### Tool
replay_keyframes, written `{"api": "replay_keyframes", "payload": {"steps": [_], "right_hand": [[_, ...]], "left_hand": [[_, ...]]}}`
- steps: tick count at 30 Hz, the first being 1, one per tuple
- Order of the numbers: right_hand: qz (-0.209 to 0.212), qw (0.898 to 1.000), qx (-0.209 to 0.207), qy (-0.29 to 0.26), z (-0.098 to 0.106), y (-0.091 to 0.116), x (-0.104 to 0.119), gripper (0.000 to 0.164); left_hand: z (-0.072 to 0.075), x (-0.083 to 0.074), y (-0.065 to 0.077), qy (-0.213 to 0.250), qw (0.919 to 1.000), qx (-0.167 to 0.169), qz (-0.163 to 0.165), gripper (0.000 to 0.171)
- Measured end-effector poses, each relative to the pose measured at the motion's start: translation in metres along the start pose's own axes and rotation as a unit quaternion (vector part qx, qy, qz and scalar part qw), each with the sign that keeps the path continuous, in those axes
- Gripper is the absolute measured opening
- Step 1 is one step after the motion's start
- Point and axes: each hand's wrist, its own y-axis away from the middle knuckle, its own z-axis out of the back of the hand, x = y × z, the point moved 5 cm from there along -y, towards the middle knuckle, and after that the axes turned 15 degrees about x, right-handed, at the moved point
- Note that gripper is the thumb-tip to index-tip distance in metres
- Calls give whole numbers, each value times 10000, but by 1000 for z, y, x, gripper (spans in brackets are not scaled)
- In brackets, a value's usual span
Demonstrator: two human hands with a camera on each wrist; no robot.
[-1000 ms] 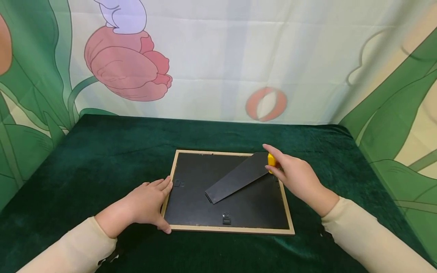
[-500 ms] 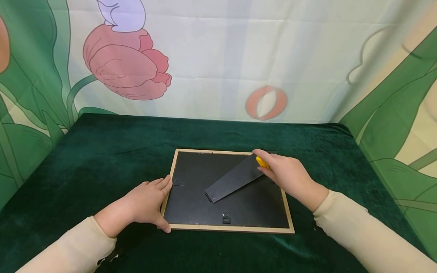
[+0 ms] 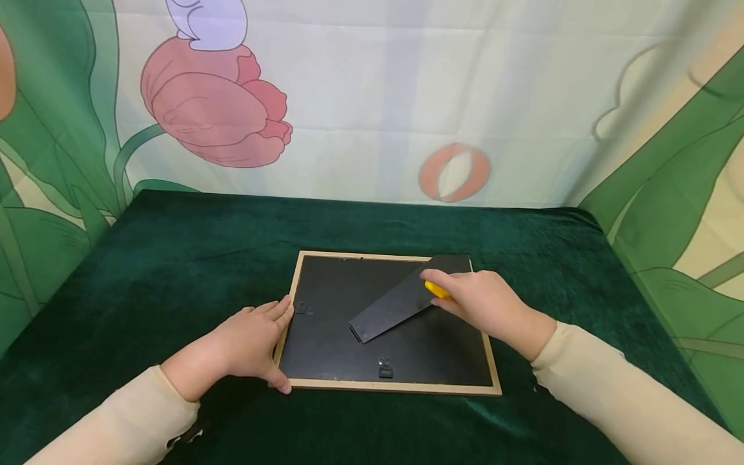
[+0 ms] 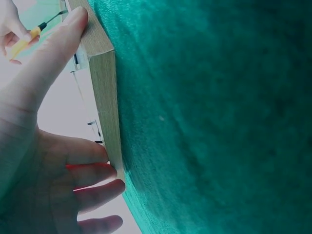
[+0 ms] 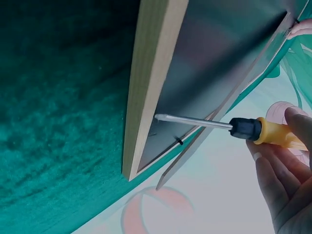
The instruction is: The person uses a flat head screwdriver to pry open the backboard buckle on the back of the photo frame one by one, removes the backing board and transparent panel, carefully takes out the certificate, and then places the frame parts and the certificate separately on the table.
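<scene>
A picture frame with a light wooden rim lies back side up, showing its black backing board. A black stand leg slants up from the board. My right hand holds a screwdriver by its yellow handle, over the frame's right part. In the right wrist view, the tip of the screwdriver is right at the rim's inner edge; the head view hides the shaft. My left hand rests against the frame's left side, thumb at the near corner and fingers spread along the edge.
Dark green cloth covers the table. Small metal hangers sit on the backing near the front and left edges. A printed curtain hangs behind the table and at both sides.
My right hand has moved left and slightly nearer with the screwdriver, whose handle now leans more to the left. The left hand and picture frame have stayed in place.
</scene>
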Motion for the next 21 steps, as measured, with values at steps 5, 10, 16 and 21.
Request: {"api": "replay_keyframes", "payload": {"steps": [5,10,16,21], "right_hand": [[-6,9999,103,31,1,-5,-3,44],[49,9990,441,48,-2,-12,-3,45],[116,9973,722,72,-4,-15,-1,43],[122,9976,672,86,-2,-15,-1,43]], "left_hand": [[1,0,0,3,10000,-24,-31,124],[0,1,0,18,10000,-26,-42,124],[0,1,-1,27,10000,-18,-36,124],[-1,2,0,-16,10000,-54,-36,124]]}}
